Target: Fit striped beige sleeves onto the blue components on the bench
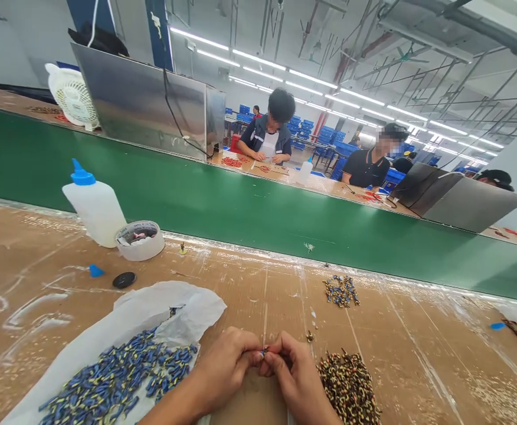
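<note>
My left hand (229,363) and my right hand (291,372) meet over the cardboard-covered bench, fingertips pinched together. Between them is a small part (264,352) with a bit of blue showing; the fingers cover most of it. Left of my hands, a heap of small blue and yellow pieces (121,378) lies on a white sheet (192,301). Close to my right hand is a pile of small dark, yellow and red pieces (349,386). Farther off sits a smaller cluster of blue, yellow and dark pieces (342,291).
A white squeeze bottle with blue cap (97,206) stands beside a tape roll (140,241). Near them lie a black disc (124,280) and a blue cap (95,270). A green conveyor belt (241,206) crosses beyond the bench. Co-workers (267,139) sit opposite.
</note>
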A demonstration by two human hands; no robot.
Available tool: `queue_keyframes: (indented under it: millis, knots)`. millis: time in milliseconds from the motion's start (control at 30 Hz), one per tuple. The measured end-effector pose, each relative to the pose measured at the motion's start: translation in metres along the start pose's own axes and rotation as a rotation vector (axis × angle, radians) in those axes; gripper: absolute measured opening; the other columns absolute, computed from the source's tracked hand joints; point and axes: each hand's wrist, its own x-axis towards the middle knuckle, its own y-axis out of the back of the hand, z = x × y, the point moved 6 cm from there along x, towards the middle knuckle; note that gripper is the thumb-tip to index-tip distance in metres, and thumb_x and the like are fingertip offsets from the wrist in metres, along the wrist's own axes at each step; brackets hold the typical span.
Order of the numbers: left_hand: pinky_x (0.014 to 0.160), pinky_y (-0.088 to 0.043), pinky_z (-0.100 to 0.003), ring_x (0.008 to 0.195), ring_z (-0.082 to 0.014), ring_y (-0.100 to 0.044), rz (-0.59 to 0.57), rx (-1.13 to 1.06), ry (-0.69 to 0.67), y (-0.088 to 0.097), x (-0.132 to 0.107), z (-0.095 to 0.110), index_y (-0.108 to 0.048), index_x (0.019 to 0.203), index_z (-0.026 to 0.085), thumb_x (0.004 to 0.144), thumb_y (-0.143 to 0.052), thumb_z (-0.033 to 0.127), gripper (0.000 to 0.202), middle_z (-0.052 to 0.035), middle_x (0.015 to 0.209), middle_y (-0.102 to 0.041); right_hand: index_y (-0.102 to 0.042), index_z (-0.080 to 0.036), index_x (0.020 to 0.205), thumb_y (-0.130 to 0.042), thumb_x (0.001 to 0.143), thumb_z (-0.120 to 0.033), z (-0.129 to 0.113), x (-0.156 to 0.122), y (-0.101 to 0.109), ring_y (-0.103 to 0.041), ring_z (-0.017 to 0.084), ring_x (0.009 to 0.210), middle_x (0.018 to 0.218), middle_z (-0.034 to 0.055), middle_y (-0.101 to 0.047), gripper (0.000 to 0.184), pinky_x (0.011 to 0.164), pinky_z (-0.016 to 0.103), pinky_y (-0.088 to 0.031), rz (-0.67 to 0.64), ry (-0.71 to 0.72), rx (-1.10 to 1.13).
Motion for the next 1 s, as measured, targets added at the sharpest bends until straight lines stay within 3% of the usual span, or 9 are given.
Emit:
queue_keyframes:
  millis: [167, 467, 1000]
  knots:
    - [0.074, -0.033, -0.025, 0.080, -0.0164, -0.054, -0.009, 0.015, 0.011, 0.001, 0.003, 0.003, -0.062, 0.077, 0.019, 0.096, -0.041, 0.028, 0.030, -0.0004, 0.080, -0.064, -0.055, -0.017, 0.079, -0.057, 0.090, -0.044, -0.002, 0.001, 0.001, -0.062, 0.017, 0.070, 0.073, 0.0060, -0.067, 0.030, 0.065, 0.027, -0.048, -0.020, -0.083, 0.190]
    - [0.072, -0.033, -0.025, 0.079, -0.0173, -0.054, -0.037, 0.075, 0.002, -0.001, 0.006, 0.005, -0.059, 0.080, 0.019, 0.098, -0.037, 0.036, 0.034, -0.0008, 0.078, -0.062, -0.059, -0.017, 0.085, -0.059, 0.088, -0.047, -0.008, 0.005, 0.008, -0.065, 0.018, 0.075, 0.078, 0.0061, -0.068, 0.031, 0.069, 0.029, -0.050, -0.017, -0.081, 0.194]
    - [0.069, -0.036, -0.024, 0.078, -0.0164, -0.058, 0.038, 0.129, -0.130, -0.005, 0.000, 0.016, -0.062, 0.085, 0.017, 0.095, -0.040, 0.018, 0.024, -0.0029, 0.085, -0.065, -0.065, -0.014, 0.093, -0.062, 0.086, -0.050, 0.004, -0.001, 0.015, -0.062, 0.017, 0.072, 0.079, 0.0072, -0.069, 0.037, 0.064, 0.027, -0.046, -0.047, -0.169, 0.177]
